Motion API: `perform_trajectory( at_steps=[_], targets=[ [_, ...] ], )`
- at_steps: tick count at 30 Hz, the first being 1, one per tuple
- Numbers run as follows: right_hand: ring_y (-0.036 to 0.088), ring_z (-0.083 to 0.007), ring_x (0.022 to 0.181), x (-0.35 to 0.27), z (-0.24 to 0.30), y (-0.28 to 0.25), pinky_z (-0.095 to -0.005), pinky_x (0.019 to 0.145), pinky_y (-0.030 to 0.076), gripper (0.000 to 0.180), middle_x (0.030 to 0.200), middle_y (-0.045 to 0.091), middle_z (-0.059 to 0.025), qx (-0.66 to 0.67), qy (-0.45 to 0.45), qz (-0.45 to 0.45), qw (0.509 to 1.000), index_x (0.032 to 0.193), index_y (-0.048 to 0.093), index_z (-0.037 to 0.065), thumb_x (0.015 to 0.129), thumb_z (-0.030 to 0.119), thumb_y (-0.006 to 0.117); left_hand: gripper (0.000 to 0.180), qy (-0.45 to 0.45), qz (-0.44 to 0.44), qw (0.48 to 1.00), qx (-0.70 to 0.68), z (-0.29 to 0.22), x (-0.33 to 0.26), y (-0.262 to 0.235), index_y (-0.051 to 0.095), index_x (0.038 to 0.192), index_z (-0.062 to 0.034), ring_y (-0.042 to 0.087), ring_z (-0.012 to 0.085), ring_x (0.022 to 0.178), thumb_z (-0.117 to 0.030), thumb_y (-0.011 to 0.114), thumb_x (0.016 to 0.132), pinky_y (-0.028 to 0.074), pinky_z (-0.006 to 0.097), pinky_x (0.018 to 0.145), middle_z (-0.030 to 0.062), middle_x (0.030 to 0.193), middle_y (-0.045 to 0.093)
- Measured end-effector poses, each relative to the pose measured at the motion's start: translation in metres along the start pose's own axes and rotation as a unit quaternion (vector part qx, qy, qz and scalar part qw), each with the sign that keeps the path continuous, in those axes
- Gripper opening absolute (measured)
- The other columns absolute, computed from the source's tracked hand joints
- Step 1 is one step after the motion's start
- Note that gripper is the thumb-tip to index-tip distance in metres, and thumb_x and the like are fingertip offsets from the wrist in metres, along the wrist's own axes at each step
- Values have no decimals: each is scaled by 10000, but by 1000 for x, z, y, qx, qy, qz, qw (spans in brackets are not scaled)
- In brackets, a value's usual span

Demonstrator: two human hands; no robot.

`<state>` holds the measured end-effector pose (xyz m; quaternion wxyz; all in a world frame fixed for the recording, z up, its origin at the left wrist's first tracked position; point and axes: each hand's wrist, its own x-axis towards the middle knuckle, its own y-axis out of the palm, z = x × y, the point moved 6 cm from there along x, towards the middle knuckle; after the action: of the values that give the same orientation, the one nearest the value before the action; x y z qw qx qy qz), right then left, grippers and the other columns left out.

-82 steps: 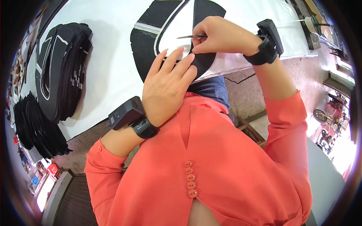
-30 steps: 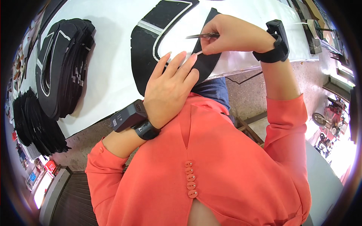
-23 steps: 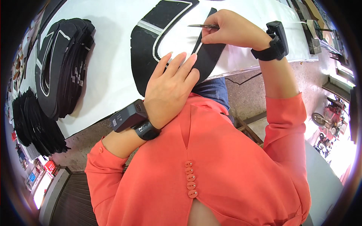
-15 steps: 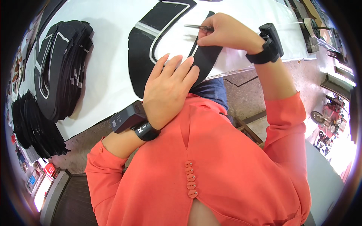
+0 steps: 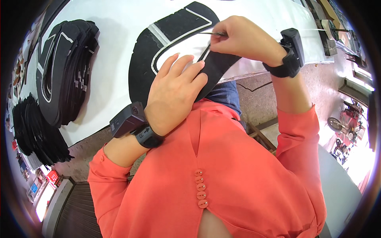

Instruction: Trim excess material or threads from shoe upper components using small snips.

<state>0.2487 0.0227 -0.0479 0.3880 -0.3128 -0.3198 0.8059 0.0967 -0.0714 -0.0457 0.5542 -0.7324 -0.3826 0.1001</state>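
Note:
A curved black U-shaped piece [image 5: 141, 67] with white tape along its inner edges lies on the white-covered table in front of me. My left hand [image 5: 174, 93] rests flat on its near curve, fingers spread, palm down. With thumb and fingers pinched together, my right hand [image 5: 242, 41] is at the right arm of the piece, by a narrow dark strip along the inner edge. A thin pointed metal tool [image 5: 206, 33] sticks out leftward from that hand. What else the fingers grip is hidden.
On the left stands a tall stack of similar black pieces [image 5: 67, 75], with a bundle of black strips [image 5: 37, 133] nearer me. A spool [image 5: 329, 31] sits at the table's right edge. A cable [image 5: 254, 88] runs below the table edge.
The black piece has turned clockwise, its far end coming nearer and rightward. My left hand has slid slightly left; my right hand has shifted a little to the right.

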Motion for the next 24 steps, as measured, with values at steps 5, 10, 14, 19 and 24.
perform_trajectory(
  at_steps=[5,10,14,19,24],
  targets=[
    [521,-82,616,2,2,7,-272,585,437,195,639,597,-21,111,-5,34,993,795,680,-22,805,172,692,184,2,-3,1000,-1,0,0,0,645,959,-47,565,298,1177,-7,603,784,428,475,1053,74,1180,641],
    [500,-73,612,-1,-20,9,-255,592,429,206,637,575,-2,101,52,-9,994,783,672,-18,797,185,701,193,8,-3,1000,-1,0,3,1,645,969,-45,573,298,1164,-9,604,783,428,470,1054,76,1155,646],
    [498,-69,612,2,-20,10,-251,589,429,207,637,569,4,88,56,-4,995,784,671,-15,791,189,705,214,4,-2,1000,8,0,6,3,643,983,-47,566,297,1174,-6,607,777,422,469,1054,74,1165,641],
    [492,-67,617,3,-24,14,-251,580,423,206,647,566,2,74,50,10,996,784,667,-13,789,189,705,228,1,-6,1000,20,0,14,7,635,993,-51,546,294,1206,-6,610,770,417,468,1050,71,1210,626],
    [498,-69,621,-6,-29,-6,-250,583,425,193,649,572,4,75,48,13,996,794,675,-11,801,178,716,215,3,-5,999,32,1,18,7,634,979,-55,549,293,1207,-7,608,771,419,465,1052,69,1213,629]
  ],
)
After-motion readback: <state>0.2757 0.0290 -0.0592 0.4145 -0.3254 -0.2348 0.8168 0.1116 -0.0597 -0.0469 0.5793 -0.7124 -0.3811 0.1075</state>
